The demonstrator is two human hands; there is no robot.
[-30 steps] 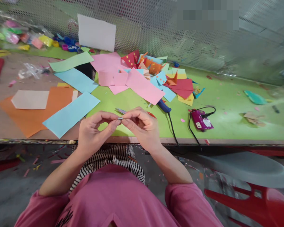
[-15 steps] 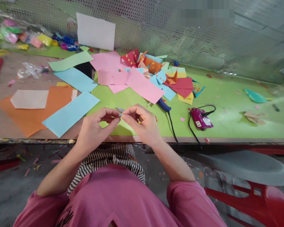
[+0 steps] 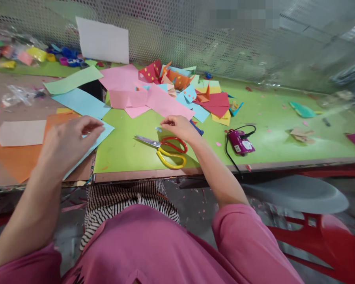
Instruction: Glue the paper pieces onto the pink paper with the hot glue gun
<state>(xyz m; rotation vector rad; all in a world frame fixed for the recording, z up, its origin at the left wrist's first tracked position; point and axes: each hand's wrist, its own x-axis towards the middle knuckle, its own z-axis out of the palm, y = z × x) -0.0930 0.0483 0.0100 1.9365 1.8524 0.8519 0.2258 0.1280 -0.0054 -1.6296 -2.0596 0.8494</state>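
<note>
My left hand (image 3: 69,140) hovers over a light blue paper strip (image 3: 105,134) and orange paper (image 3: 20,161), its fingers curved and slightly apart from the thumb, with nothing visible in it. At the centre my right hand (image 3: 180,127) hangs low over the green table top, its fingers loosely bent and holding nothing that shows. Just left of its fingertips lie small light blue paper scraps (image 3: 158,129). Below them rests a pair of scissors (image 3: 159,150) with one red and one yellow handle, blades pointing left.
Pink paper sheets (image 3: 168,101) and folded patterned paper pieces (image 3: 180,81) pile up behind my hands. A blue-handled tool (image 3: 197,128) lies partly hidden by my right forearm. A purple power socket (image 3: 241,142) with a black cord stands to the right. A grey stool (image 3: 296,193) sits beyond the table edge.
My hands have parted from a pinch on a small bluish piece. The left moved left over the strip; the right stays near the centre, uncovering scissors and blue scraps. The view shifted right.
</note>
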